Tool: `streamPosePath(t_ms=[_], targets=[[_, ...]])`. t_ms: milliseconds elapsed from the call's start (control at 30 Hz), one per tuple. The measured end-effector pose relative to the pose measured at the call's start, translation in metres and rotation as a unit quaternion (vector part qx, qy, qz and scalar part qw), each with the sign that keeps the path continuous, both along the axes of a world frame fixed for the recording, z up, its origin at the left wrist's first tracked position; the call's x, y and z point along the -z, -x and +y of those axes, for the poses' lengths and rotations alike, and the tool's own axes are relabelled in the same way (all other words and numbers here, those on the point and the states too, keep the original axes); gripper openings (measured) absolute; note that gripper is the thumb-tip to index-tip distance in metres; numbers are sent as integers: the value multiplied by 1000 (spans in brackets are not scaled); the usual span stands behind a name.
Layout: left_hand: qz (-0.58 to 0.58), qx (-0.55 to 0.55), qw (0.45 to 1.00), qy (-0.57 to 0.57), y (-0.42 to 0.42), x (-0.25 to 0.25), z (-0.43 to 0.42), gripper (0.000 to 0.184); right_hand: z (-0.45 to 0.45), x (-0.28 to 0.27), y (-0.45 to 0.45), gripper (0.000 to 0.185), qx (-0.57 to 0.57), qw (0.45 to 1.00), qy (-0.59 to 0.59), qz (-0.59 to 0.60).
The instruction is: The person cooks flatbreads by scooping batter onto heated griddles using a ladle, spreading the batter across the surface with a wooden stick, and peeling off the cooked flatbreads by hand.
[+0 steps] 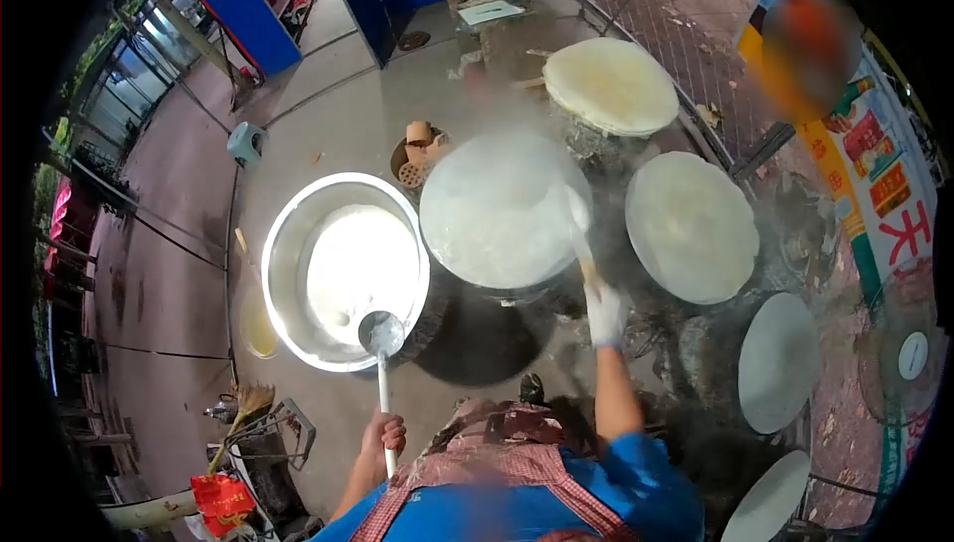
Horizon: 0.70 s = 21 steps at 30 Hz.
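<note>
My left hand point(385, 433), bare, is wrapped round the white handle of a ladle point(382, 334). The ladle's metal bowl, smeared with white batter, is over the near rim of a large metal basin point(281, 244). White batter point(358, 264) covers the basin's bottom. In a white glove, my right hand point(604, 315) is closed on the wooden handle of a batter spreader point(579, 219). Its pale head lies over the right side of a round griddle point(497, 209) coated in a thin white layer. Steam blurs the spreader's head and the griddle's far edge.
More round griddles with pale sheets point(693, 228) curve along my right, one behind point(611, 87). Clay-coloured cylinders point(421, 150) sit beyond the basin. A broom point(248, 403) and red bag point(223, 502) are at lower left. Wire fence point(686, 45) borders the right.
</note>
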<state>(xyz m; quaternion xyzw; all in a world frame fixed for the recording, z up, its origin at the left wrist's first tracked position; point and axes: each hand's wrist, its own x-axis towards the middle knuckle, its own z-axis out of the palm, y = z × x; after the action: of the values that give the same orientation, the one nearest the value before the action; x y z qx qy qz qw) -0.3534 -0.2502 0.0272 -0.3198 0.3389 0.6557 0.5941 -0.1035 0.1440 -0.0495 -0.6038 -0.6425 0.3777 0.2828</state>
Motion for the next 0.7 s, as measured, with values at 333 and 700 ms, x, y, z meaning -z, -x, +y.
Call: streamPosePath(t_ms=[333, 700], targets=[[-38, 38, 997, -58, 10, 17, -31, 26, 33, 16, 87, 40, -1, 969, 72, 236], [-70, -39, 996, -27, 54, -2, -27, 42, -63, -13, 62, 27, 100, 897, 311, 298]])
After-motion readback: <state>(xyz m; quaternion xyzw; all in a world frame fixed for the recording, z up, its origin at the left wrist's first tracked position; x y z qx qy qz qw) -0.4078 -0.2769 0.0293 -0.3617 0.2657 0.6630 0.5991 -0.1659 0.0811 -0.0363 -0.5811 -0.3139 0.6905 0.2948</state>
